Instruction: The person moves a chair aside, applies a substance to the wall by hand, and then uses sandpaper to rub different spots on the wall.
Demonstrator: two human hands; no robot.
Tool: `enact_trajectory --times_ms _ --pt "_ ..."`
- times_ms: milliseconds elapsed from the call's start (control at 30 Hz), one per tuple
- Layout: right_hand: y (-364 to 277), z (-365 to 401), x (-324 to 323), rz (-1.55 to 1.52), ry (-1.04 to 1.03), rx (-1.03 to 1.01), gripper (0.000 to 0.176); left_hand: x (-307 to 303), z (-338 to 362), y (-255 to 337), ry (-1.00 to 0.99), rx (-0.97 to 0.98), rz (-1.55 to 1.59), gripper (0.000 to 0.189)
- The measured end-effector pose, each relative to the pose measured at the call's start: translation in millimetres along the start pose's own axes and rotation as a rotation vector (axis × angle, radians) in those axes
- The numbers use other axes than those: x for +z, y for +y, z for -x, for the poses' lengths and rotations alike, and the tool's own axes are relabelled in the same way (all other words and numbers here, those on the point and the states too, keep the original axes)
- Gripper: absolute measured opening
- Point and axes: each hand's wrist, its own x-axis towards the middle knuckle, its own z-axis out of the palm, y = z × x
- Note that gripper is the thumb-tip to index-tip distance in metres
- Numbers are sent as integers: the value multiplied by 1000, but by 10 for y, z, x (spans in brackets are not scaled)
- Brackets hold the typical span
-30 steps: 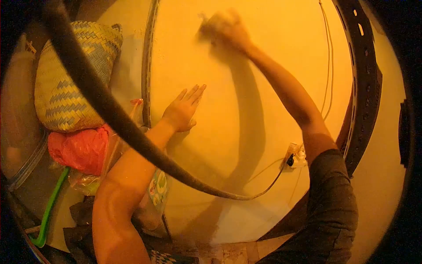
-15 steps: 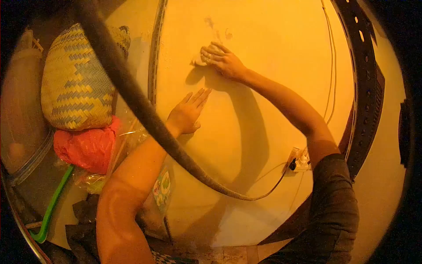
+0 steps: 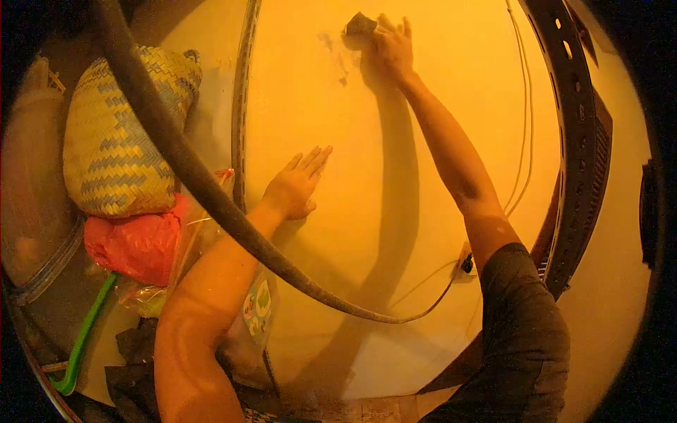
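Note:
My left hand (image 3: 293,189) lies against the yellow-lit wall (image 3: 317,247), fingers stretched out and holding nothing. Higher up, my right hand (image 3: 395,51) is at the wall with a small crumpled cloth (image 3: 360,24) at its fingertips. The cloth's visible side looks dark, and part of it is hidden by the fingers. Grey smudges (image 3: 343,76) mark the wall just below and left of the cloth. My right arm throws a long shadow down the wall.
A thick dark cable (image 3: 247,225) hangs across the view, near my left forearm. A plug sits in a wall socket (image 3: 465,264). At left are a woven basket (image 3: 123,134), a red plastic bag (image 3: 134,243) and a green handle (image 3: 88,335). A perforated metal upright (image 3: 580,141) stands at right.
My right hand has moved up and right along the wall with the cloth, uncovering smudges. The cloth's pale side showed before; now a dark side shows. My left hand stays nearly in place.

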Motion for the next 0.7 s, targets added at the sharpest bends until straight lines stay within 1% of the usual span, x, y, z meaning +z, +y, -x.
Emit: enact_trajectory --times_ms 67,133,200,267,300,333,400,433,467,533,567,600,633,667,700 --pt "-149 18 -27 560 -379 21 44 19 13 -26 11 5 -9 96" --pt "-30 588 342 524 -275 -483 29 49 -11 -20 38 16 4 97" --pt "-81 303 -47 557 -556 -638 28 63 2 -10 14 7 -10 97" --pt "179 4 -84 580 -378 -354 33 33 -11 -24 48 20 -54 97" --pt "-196 -131 -289 626 -309 -185 40 24 -25 -10 21 3 -96 95" --pt "-224 -113 -209 620 -306 -179 40 19 -4 10 -21 -11 -132 93" --pt "-200 80 118 628 -437 78 42 16 7 -19 -16 -1 -97 95" --pt "-75 462 350 674 -318 -284 40 34 8 4 0 17 -48 97" --pt "-142 793 441 486 -357 -449 38 70 3 15 -1 18 -40 97" --pt "-327 792 199 282 -497 -598 29 137 -11 -28 34 19 -54 97" --pt "-189 636 138 285 -489 -602 29 106 -10 -38 36 19 -62 97" --pt "58 424 93 463 -429 -483 28 61 2 -33 21 15 -51 96" --pt "176 240 31 636 -372 -359 27 40 -1 -6 7 10 -32 95" --pt "-241 66 -216 643 -278 -140 27 29 -15 17 7 12 -33 95" --pt "-120 96 -135 548 -118 -117 28 16 -18 14 13 12 -23 95"
